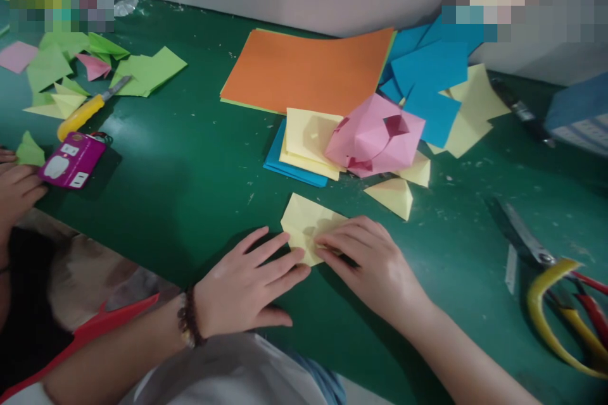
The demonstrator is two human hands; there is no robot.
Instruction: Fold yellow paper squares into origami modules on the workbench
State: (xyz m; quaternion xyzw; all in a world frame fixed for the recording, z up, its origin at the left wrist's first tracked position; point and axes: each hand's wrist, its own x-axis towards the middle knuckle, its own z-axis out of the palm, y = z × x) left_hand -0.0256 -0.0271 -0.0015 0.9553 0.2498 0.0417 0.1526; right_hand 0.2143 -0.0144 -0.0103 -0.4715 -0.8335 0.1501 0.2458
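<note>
A small sheet of pale yellow paper (pixel 304 221) with creases lies flat on the green table. My left hand (pixel 247 281), a beaded bracelet on its wrist, rests with fingers spread, its fingertips at the paper's lower left edge. On the right part of the sheet, the bent fingers of my right hand (pixel 373 253) are pressed together on the paper, covering its right end. Just beyond are a folded pink paper shape (pixel 375 139) with openings, a stack of yellow papers (pixel 308 139) over blue paper (pixel 294 161), and a folded yellow piece (pixel 392 196).
Orange sheets (pixel 308 69) and blue papers (pixel 430 73) lie farther back. Scissors (pixel 546 259) and a yellow-handled tool (pixel 536 304) are at right, near a pen (pixel 525 114). Leftward are a yellow craft knife (pixel 83 115), a purple box (pixel 73 161) and another person's hand (pixel 19 193).
</note>
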